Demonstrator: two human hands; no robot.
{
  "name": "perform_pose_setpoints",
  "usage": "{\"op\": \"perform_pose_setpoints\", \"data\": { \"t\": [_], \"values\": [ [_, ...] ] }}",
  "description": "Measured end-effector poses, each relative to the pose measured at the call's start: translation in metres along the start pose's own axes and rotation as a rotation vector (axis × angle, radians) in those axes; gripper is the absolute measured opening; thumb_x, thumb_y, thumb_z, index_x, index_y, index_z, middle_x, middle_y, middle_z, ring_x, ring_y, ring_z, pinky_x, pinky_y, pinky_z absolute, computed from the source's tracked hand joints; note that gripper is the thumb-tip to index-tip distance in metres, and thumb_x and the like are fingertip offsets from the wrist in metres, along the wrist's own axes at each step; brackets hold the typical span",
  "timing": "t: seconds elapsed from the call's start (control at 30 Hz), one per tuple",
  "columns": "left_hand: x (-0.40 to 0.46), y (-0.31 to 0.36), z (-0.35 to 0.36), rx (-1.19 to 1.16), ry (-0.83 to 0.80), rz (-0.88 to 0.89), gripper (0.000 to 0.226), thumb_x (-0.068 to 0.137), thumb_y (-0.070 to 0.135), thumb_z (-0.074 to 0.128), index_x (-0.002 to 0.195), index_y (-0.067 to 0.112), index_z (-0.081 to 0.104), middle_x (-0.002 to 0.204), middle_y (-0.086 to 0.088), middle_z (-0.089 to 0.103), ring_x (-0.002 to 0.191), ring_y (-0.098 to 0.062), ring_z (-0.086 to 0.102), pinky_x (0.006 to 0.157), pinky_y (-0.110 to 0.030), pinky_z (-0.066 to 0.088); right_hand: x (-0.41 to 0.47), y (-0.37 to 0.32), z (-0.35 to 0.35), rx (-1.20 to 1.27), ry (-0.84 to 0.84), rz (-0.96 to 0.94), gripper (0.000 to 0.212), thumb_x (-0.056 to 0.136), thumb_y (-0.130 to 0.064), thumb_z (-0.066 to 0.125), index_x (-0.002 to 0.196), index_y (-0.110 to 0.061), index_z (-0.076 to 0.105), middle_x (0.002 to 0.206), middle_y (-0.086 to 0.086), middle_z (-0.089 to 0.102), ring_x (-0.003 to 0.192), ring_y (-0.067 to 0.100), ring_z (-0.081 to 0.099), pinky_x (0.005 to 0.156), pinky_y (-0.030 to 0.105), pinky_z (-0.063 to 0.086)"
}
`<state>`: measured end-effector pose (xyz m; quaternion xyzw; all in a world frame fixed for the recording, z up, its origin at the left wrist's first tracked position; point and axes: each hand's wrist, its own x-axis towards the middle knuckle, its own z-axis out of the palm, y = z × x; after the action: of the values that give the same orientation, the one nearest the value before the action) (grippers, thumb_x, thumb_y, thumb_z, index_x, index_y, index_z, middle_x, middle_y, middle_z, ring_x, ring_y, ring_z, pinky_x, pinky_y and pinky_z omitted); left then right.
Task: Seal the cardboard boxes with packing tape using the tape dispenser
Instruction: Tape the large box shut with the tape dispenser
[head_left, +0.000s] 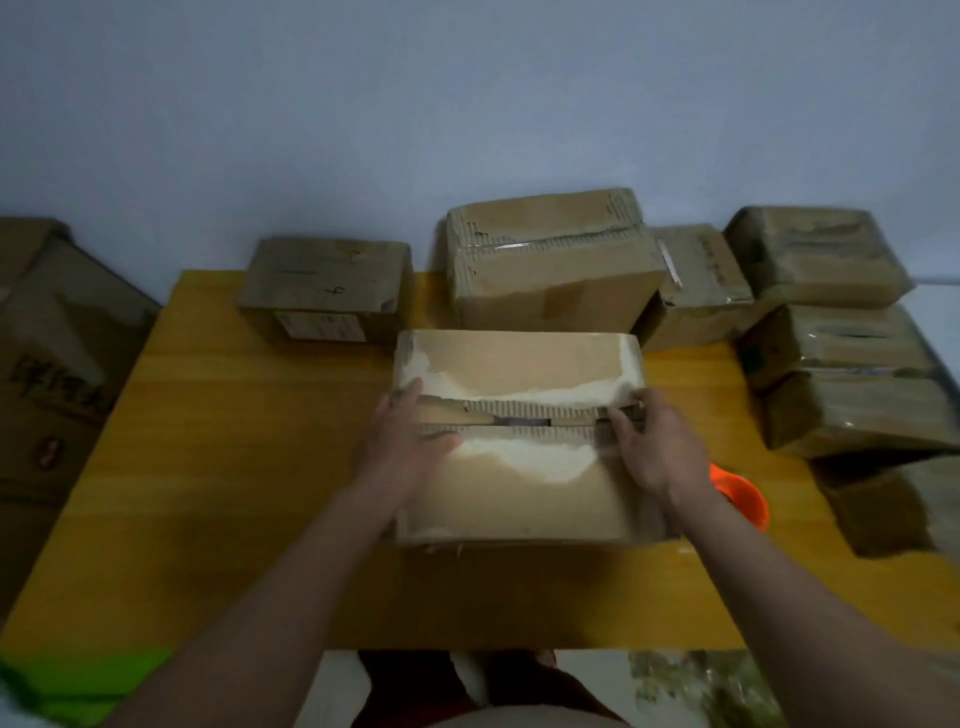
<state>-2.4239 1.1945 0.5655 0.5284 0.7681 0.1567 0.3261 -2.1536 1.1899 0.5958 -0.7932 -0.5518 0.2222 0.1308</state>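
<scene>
A cardboard box (519, 493) with torn white patches lies in the middle of the yellow table (234, 493). Its two top flaps meet at a narrow gap running left to right. My left hand (402, 447) rests on the left end of that seam, fingers laid flat over the flaps. My right hand (657, 441) grips the right end of the seam, its fingers curled over the flap edge. An orange tape dispenser (743, 493) peeks out behind my right wrist, mostly hidden.
Several cardboard boxes stand along the table's far edge, a small one (327, 286) at left and a large one (550, 265) in the centre. More taped boxes are stacked at the right (831, 332). A big carton (52, 364) stands left of the table.
</scene>
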Motion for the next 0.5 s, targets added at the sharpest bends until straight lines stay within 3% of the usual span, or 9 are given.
{"op": "perform_pose_setpoints", "data": {
  "t": [0.1, 0.2, 0.27, 0.33, 0.4, 0.5],
  "values": [
    [-0.021, -0.011, 0.007, 0.074, -0.041, 0.002, 0.086, 0.076, 0.052, 0.072, 0.146, 0.046, 0.022, 0.157, 0.006, 0.017, 0.137, -0.027, 0.033, 0.102, -0.046, 0.038, -0.022, 0.020, -0.001, -0.059, -0.018, -0.007, 0.044, 0.089, -0.050, 0.054, 0.120, -0.024, 0.038, 0.113, 0.015, 0.051, 0.097, 0.040, 0.058, 0.072, 0.042, 0.046],
    [-0.036, -0.005, 0.013, 0.163, -0.046, 0.031, 0.083, 0.083, 0.057, 0.061, 0.150, 0.042, 0.015, 0.161, 0.002, -0.007, 0.146, -0.031, 0.010, 0.113, -0.051, 0.022, -0.024, 0.026, -0.006, -0.063, -0.033, -0.011, 0.057, 0.085, -0.045, 0.063, 0.130, -0.022, 0.035, 0.122, 0.016, 0.042, 0.111, 0.040, 0.048, 0.084, 0.044, 0.046],
    [-0.047, 0.004, 0.017, 0.437, 0.013, 0.201, 0.085, 0.084, 0.070, 0.044, 0.152, 0.034, 0.008, 0.157, -0.003, -0.026, 0.144, -0.032, -0.020, 0.116, -0.049, -0.001, -0.016, 0.021, -0.010, -0.160, -0.010, -0.103, 0.070, 0.083, -0.036, 0.066, 0.141, -0.021, 0.029, 0.136, 0.019, 0.032, 0.125, 0.040, 0.034, 0.100, 0.045, 0.037],
    [-0.062, 0.009, 0.024, 0.607, -0.012, 0.425, 0.102, 0.075, 0.086, 0.027, 0.153, 0.027, -0.001, 0.153, -0.007, -0.034, 0.137, -0.028, -0.037, 0.112, -0.048, -0.017, -0.008, 0.009, -0.012, -0.210, -0.034, -0.238, 0.074, 0.082, -0.024, 0.064, 0.145, -0.022, 0.025, 0.148, 0.016, 0.022, 0.134, 0.037, 0.022, 0.111, 0.042, 0.026],
    [-0.078, 0.008, 0.030, 0.670, -0.126, 0.562, 0.121, 0.061, 0.096, 0.025, 0.152, 0.025, -0.011, 0.152, -0.009, -0.036, 0.137, -0.028, -0.039, 0.114, -0.053, -0.018, 0.000, -0.004, -0.009, -0.246, -0.062, -0.384, 0.070, 0.084, -0.022, 0.060, 0.146, -0.021, 0.027, 0.152, 0.011, 0.021, 0.139, 0.031, 0.016, 0.116, 0.037, 0.016],
    [-0.086, -0.001, 0.037, 0.816, -0.189, 0.713, 0.134, 0.052, 0.097, 0.040, 0.149, 0.028, -0.021, 0.153, -0.011, -0.035, 0.138, -0.032, -0.036, 0.110, -0.062, -0.016, 0.015, -0.027, 0.000, -0.272, -0.103, -0.496, 0.063, 0.092, -0.045, 0.050, 0.146, -0.020, 0.030, 0.157, 0.005, 0.019, 0.145, 0.026, 0.011, 0.118, 0.037, 0.009]
  ]
}}
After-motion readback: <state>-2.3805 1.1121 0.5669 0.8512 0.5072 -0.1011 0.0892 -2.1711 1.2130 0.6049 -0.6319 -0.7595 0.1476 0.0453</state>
